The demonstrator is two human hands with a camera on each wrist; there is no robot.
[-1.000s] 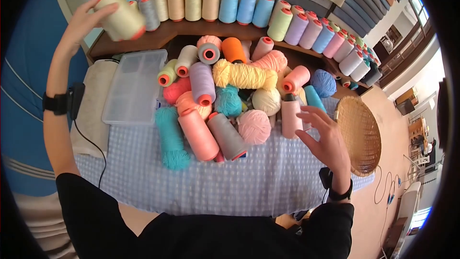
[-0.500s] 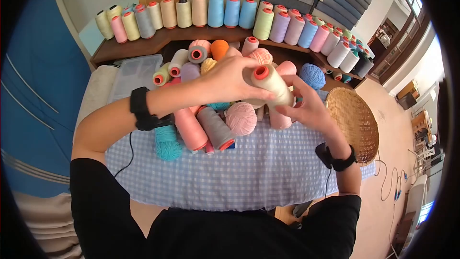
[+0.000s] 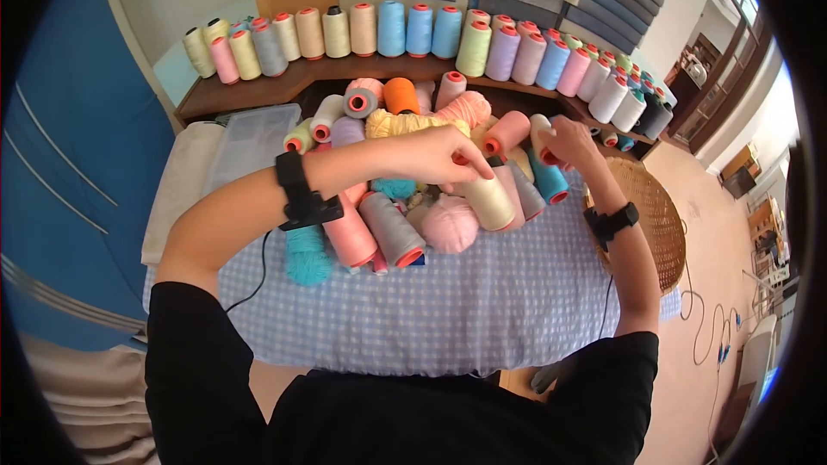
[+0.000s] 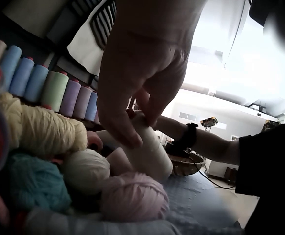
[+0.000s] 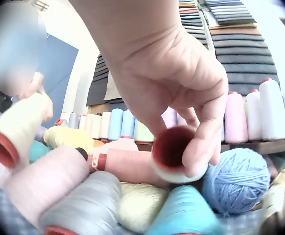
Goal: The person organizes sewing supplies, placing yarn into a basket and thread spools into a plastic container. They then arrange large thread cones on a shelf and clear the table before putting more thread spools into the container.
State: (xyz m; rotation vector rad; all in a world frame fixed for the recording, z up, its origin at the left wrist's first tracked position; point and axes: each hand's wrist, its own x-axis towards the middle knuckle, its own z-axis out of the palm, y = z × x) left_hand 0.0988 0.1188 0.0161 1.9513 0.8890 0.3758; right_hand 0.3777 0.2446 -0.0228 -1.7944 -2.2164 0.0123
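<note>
- Head view: left hand (image 3: 441,155) grips the cream cone of thread (image 3: 493,205) by its upper end; cone tilted, wide end toward the lower right, just beside the pink yarn ball (image 3: 450,226).
- Same view: right hand (image 3: 572,143) grasps a white cone (image 3: 539,131), near the top of the turquoise cone (image 3: 549,179). Grey cone (image 3: 527,193) between turquoise and cream ones. Checked cloth (image 3: 413,314) underneath the pile; wicker basket (image 3: 665,224) at its right edge. Row of cones upright along the brown shelf (image 3: 250,93) behind.
- Left wrist view: left thumb and fingers pinch the narrow end of the cream cone, which slants down beside the pink ball. White yarn ball (image 4: 86,170), teal yarn (image 4: 39,183) and yellow skein (image 4: 52,131) lie left of it. Contact beneath the cone: cannot tell.
- Right wrist view: right fingers curled round the white cone, its red hollow end facing the camera, above the turquoise cone. Blue yarn ball (image 5: 238,180) just beside it. Far left, cream cone in the left hand, red base showing.
</note>
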